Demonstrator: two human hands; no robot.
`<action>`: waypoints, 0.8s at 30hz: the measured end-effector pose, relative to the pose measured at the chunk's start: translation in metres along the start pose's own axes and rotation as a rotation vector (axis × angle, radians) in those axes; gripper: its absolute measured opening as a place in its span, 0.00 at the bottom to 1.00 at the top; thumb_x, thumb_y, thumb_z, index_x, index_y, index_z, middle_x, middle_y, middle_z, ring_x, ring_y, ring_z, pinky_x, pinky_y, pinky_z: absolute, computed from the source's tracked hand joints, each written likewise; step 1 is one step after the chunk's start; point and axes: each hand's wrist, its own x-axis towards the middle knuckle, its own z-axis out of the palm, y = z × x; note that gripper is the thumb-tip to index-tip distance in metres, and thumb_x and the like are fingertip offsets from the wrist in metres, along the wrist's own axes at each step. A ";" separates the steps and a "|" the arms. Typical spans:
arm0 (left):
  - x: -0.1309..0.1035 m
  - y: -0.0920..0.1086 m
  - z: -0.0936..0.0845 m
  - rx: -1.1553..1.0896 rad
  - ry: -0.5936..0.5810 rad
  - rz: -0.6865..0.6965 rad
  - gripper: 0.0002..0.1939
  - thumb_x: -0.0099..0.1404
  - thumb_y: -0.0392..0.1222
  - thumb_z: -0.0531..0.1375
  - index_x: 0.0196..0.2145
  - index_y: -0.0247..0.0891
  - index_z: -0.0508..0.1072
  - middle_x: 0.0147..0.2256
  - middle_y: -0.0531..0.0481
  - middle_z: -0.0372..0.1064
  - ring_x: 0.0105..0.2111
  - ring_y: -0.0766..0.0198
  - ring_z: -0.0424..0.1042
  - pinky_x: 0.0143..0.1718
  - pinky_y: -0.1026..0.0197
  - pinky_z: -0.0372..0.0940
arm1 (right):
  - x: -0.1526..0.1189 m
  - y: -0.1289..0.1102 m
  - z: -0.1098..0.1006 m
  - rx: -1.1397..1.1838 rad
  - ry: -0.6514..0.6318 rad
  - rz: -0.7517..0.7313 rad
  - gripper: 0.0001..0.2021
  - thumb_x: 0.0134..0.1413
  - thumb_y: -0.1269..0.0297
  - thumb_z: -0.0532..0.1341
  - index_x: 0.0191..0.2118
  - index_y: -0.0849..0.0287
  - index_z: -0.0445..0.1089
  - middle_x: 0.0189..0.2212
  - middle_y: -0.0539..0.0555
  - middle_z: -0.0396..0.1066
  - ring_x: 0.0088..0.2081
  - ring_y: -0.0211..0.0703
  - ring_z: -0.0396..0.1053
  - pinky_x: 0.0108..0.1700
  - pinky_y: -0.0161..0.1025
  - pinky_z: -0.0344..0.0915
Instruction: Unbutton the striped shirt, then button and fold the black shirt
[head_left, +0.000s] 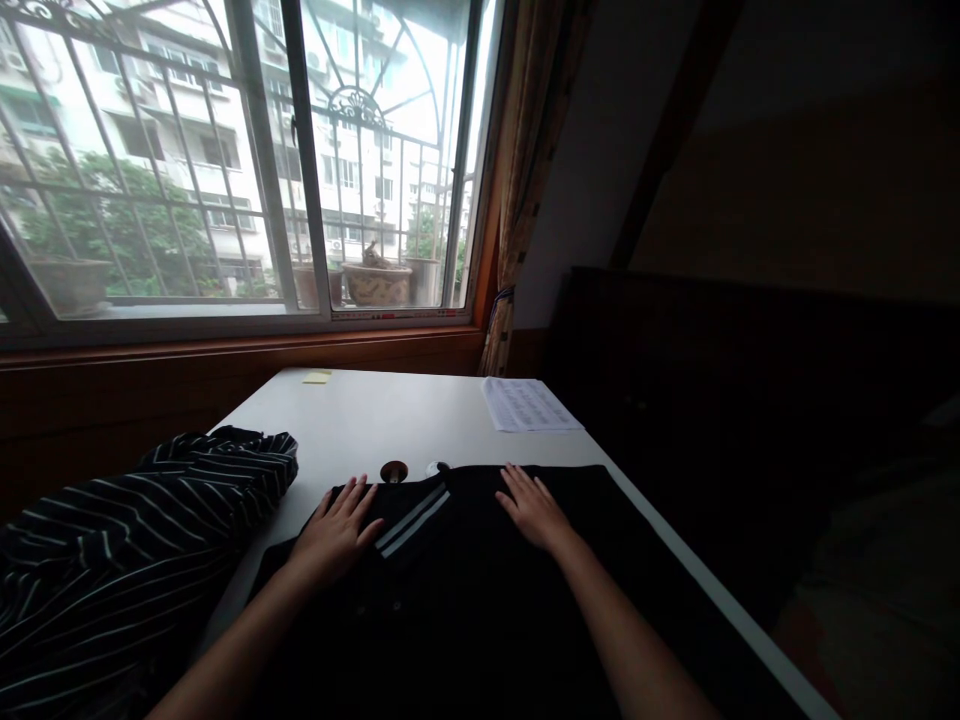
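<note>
A black garment (480,590) with two pale grey stripes on it lies spread over the near part of a white table (390,415). On its upper left part rests my left hand (334,530), palm down, fingers stretched out beside the stripes. My right hand (534,510) lies flat on the cloth near its far edge, fingers also extended. Neither hand grips anything. The garment's lower part runs out of view at the bottom and is too dark to make out.
Left of the table is a heaped black cloth with white stripes (150,520). A printed sheet (531,404) and a yellow note (317,377) lie at the table's far side. A round table hole (394,470) shows past the garment. Beyond stand a window (382,160) and a curtain (529,150).
</note>
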 end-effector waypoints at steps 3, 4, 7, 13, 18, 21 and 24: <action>0.001 -0.001 0.001 0.004 -0.007 -0.001 0.34 0.74 0.60 0.44 0.70 0.41 0.48 0.70 0.45 0.34 0.70 0.50 0.36 0.67 0.42 0.38 | -0.002 0.039 -0.001 -0.036 0.014 0.098 0.32 0.70 0.47 0.40 0.71 0.59 0.44 0.72 0.54 0.37 0.71 0.45 0.35 0.70 0.50 0.34; 0.001 -0.002 0.002 0.004 -0.005 0.001 0.34 0.74 0.60 0.44 0.70 0.41 0.48 0.70 0.46 0.33 0.70 0.50 0.36 0.67 0.42 0.38 | -0.002 0.052 -0.001 -0.047 0.020 0.131 0.32 0.70 0.47 0.40 0.71 0.59 0.44 0.72 0.54 0.37 0.71 0.45 0.35 0.70 0.50 0.35; 0.002 -0.004 0.005 0.003 0.007 0.008 0.34 0.73 0.60 0.45 0.70 0.41 0.49 0.70 0.46 0.34 0.70 0.50 0.36 0.68 0.42 0.38 | -0.004 0.088 -0.002 -0.079 0.033 0.228 0.33 0.69 0.47 0.40 0.72 0.61 0.42 0.72 0.55 0.37 0.71 0.46 0.35 0.70 0.51 0.36; 0.001 -0.002 0.003 0.008 0.008 -0.008 0.34 0.73 0.61 0.44 0.70 0.43 0.49 0.70 0.46 0.34 0.70 0.50 0.37 0.68 0.42 0.39 | -0.006 0.143 -0.006 -0.134 0.041 0.380 0.35 0.68 0.46 0.38 0.72 0.64 0.40 0.72 0.55 0.35 0.71 0.47 0.35 0.70 0.50 0.38; 0.000 0.000 -0.002 0.009 -0.010 -0.013 0.34 0.73 0.61 0.44 0.70 0.43 0.49 0.70 0.47 0.35 0.70 0.50 0.38 0.68 0.43 0.38 | -0.003 0.165 -0.007 -0.178 0.037 0.450 0.36 0.68 0.46 0.36 0.72 0.64 0.39 0.72 0.54 0.33 0.72 0.47 0.33 0.69 0.53 0.39; 0.000 -0.001 -0.001 0.015 -0.002 -0.011 0.34 0.73 0.61 0.44 0.70 0.43 0.48 0.70 0.47 0.34 0.70 0.50 0.38 0.68 0.43 0.39 | 0.000 0.172 -0.006 -0.198 0.036 0.467 0.36 0.67 0.46 0.35 0.72 0.63 0.39 0.72 0.53 0.33 0.71 0.48 0.33 0.69 0.54 0.41; 0.001 -0.002 0.002 0.022 0.003 -0.008 0.34 0.73 0.61 0.44 0.70 0.44 0.48 0.70 0.48 0.34 0.70 0.50 0.37 0.68 0.43 0.38 | 0.002 0.175 -0.006 -0.221 0.043 0.477 0.35 0.68 0.46 0.35 0.72 0.62 0.41 0.72 0.53 0.36 0.71 0.50 0.35 0.68 0.54 0.43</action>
